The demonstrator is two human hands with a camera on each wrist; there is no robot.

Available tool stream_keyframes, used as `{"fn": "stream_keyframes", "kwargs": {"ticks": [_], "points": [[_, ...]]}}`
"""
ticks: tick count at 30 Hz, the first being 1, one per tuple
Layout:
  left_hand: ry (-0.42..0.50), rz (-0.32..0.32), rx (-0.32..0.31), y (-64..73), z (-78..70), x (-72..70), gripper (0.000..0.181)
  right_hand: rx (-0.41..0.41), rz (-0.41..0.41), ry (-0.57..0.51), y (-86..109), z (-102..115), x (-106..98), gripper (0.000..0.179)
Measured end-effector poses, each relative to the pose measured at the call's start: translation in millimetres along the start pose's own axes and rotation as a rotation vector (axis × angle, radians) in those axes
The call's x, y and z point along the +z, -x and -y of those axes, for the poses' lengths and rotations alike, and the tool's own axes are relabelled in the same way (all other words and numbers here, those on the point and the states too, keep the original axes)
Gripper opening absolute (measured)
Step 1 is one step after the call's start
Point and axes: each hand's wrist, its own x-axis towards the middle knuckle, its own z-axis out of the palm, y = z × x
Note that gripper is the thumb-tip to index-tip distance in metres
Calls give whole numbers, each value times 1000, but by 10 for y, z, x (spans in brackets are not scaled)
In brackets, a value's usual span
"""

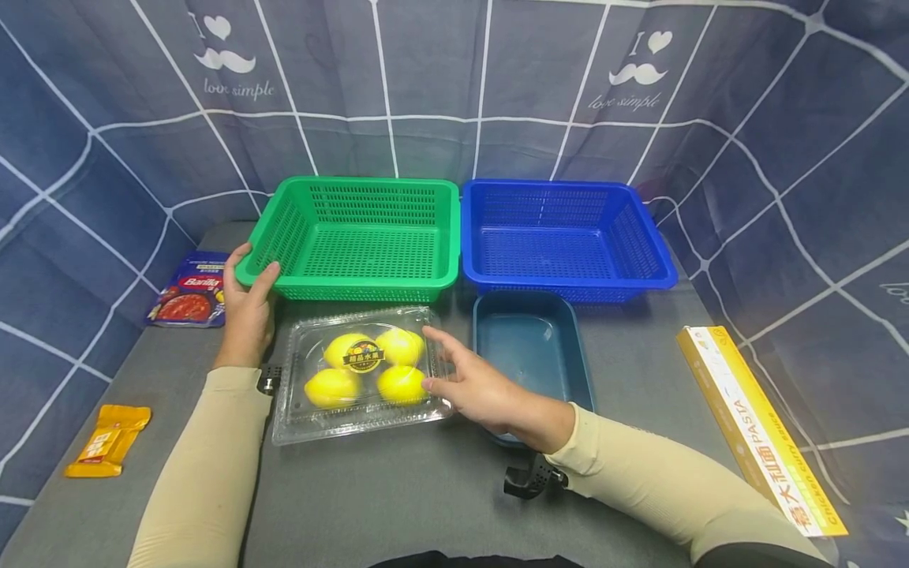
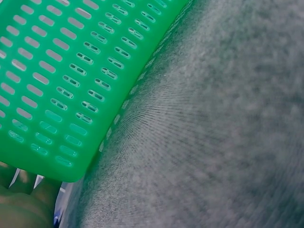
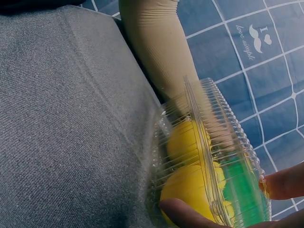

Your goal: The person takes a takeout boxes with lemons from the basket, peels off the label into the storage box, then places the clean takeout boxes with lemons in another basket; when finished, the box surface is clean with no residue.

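At the left, my left hand (image 1: 246, 304) holds the front left corner of a green plastic basket (image 1: 355, 290), thumb over the rim and fingers along the outer side. The left wrist view shows the basket's slotted wall (image 2: 71, 71) beside the fingers. In front of it lies a clear plastic clamshell box (image 1: 298, 422) with yellow lemons (image 1: 334, 388) inside and a round label on the lid. My right hand (image 1: 479, 386) grips the box's right end, with thumb and forefinger spread along it. In the right wrist view, the thumb (image 3: 183, 213) overlaps a lemon (image 3: 187, 185) behind the clear wall.
A blue basket (image 1: 568, 282) stands right of the green one. A dark teal bin (image 1: 525, 355) sits below it, partly behind the right hand. A Barilla pouch (image 1: 190, 288) and an orange packet (image 1: 108, 442) lie left; a yellow pasta box (image 1: 763, 430) lies right. Patterned cloth walls surround the table.
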Motion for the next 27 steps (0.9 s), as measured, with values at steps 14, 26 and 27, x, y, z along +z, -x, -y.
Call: {"fn": "stream_keyframes", "kwargs": {"ticks": [14, 26, 27], "points": [[9, -17, -32, -16, -50, 38, 63, 26, 3, -12, 16, 28, -10, 81], [-73, 35, -219, 27, -346, 33, 78, 44, 3, -59, 1, 12, -6, 82], [-91, 31, -234, 35, -383, 32, 80, 46, 2, -59, 1, 9, -10, 82]]}}
